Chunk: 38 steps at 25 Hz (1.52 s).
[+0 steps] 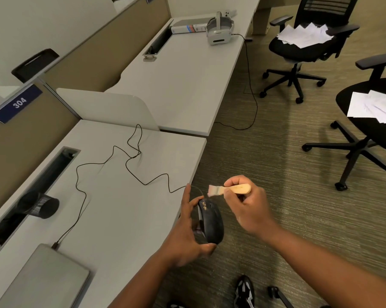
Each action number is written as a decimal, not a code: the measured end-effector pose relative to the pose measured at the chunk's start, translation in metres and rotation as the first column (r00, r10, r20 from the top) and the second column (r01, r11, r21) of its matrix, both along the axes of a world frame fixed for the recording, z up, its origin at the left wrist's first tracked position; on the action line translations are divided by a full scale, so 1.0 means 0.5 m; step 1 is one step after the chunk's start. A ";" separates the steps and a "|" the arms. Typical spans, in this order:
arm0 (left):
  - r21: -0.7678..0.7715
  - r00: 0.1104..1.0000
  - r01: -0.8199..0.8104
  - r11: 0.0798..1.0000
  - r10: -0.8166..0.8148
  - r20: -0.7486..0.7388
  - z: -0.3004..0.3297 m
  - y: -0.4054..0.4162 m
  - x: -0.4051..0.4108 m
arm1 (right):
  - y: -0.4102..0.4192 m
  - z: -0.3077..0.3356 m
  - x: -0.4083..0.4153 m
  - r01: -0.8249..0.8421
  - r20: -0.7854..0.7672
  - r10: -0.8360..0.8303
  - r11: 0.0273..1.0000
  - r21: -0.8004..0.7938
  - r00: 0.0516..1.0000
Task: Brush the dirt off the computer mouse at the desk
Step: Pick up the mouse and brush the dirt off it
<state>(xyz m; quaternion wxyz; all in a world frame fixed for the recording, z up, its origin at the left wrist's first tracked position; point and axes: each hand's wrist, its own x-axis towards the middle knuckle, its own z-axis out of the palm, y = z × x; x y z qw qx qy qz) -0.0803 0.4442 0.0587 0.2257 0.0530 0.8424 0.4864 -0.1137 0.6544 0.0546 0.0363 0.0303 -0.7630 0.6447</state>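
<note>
Your left grip (187,227) wraps the black mouse (211,221), thumb under its near end and fingers up along the far side, so the mouse hangs in the air just past the tabletop (121,218) edge, over the carpet (276,152), tilted on its side with its top turned toward your right. Your right grip (247,203) pinches the pale wooden handle of a small flat brush (229,189), whose bristles point left and hover just above the mouse's front end. Whether they touch it I cannot tell.

By the look of it you are in the middle of the brushing step: tan crumbs (204,206) cling near the front of the mouse, around the buttons, so the work is not done. The next move calls for short, light strokes over that patch, sweeping away from your left fingers so the dirt falls to the floor and not onto the tabletop. Turn the mouse a little if crumbs sit in the seams.

The mouse is a smooth, rounded, matte black shell; dirt will likely lodge in its grooves. Its thin black cord (125,165) trails in loose loops across the smooth grey tabletop to a closed grey laptop (43,278), so keep slack in it. The bristles look soft and short, set in a flat band. A black mesh cup (41,205) lies tipped by the cable slot.
</note>
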 end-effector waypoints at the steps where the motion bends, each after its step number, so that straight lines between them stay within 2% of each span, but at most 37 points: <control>1: 0.001 1.000 -0.002 1.000 0.002 0.010 0.000 0.000 0.000 | 0.003 0.010 -0.006 -0.011 0.074 0.016 0.998 -0.067 0.997; 4: -0.024 1.000 0.004 1.000 -0.004 0.028 -0.004 0.001 -0.001 | 0.014 0.032 -0.021 -0.118 0.227 0.147 0.983 -0.140 0.963; 7: -0.059 0.999 0.012 0.998 -0.010 0.043 0.000 0.003 -0.002 | 0.013 0.043 -0.021 -0.225 0.272 0.249 0.968 -0.115 0.930; 10: -0.081 0.998 0.030 0.996 -0.025 0.063 0.004 0.002 0.000 | 0.012 0.041 -0.023 -0.244 0.308 0.272 0.961 -0.127 0.912; 20: -0.133 0.995 0.075 0.988 -0.066 0.072 0.006 0.005 0.006 | -0.007 0.024 -0.028 -0.190 0.219 0.198 0.980 -0.059 0.956; 31: -0.057 0.988 0.104 0.993 -0.096 0.120 0.000 0.002 0.005 | -0.001 -0.007 -0.038 -0.144 0.043 0.140 0.982 0.126 0.989; 36: -0.046 0.989 0.108 0.993 -0.103 0.107 -0.003 0.000 0.006 | 0.014 -0.038 -0.042 -0.130 0.050 0.121 0.960 0.247 0.991; 38: -0.041 0.990 0.106 0.994 -0.102 0.097 -0.002 0.000 0.006 | 0.025 -0.042 -0.039 -0.101 0.096 0.082 0.970 0.220 0.992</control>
